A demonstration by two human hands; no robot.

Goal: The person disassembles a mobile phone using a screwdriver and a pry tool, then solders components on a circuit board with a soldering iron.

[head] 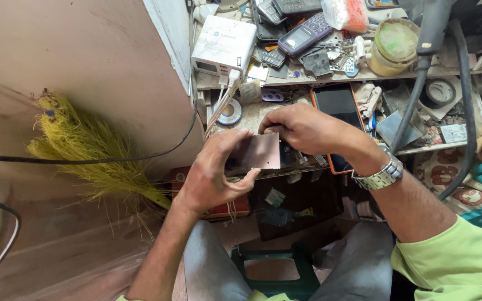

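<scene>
In the middle of the frame, the left hand (pixel 213 173) holds a small flat brown plate (pixel 259 151). The thumb is on the plate's bottom edge and the fingers curl over its top edge, so the hand is closed on it. The right hand (pixel 302 129) comes in from the right and sits just above and behind the plate. Its fingers are bent down at the plate's top right edge. I cannot tell if they pinch it or only touch it. A shiny metal watch (pixel 379 176) is on the right wrist, and a light green sleeve (pixel 453 262) is at the lower right.

The plate is held just over the front edge of a messy workbench (pixel 252 114). A phone with an orange rim (pixel 338 111) lies right behind the right hand, partly hidden by it. A white charger box (pixel 224 44) sits at the top, with white cables hanging down close to the left hand. More old phones (pixel 302 34) and a round tub (pixel 394 47) crowd the top of the frame. A thick black hose (pixel 414 106) hangs down on the right.

There is little room on the bench. To the left there is open room by a plain wall (pixel 85 56), with a yellow broom (pixel 90 150) and a thin black wire (pixel 85 160) across it. A green stool (pixel 269 267) shows between the knees at the bottom.
</scene>
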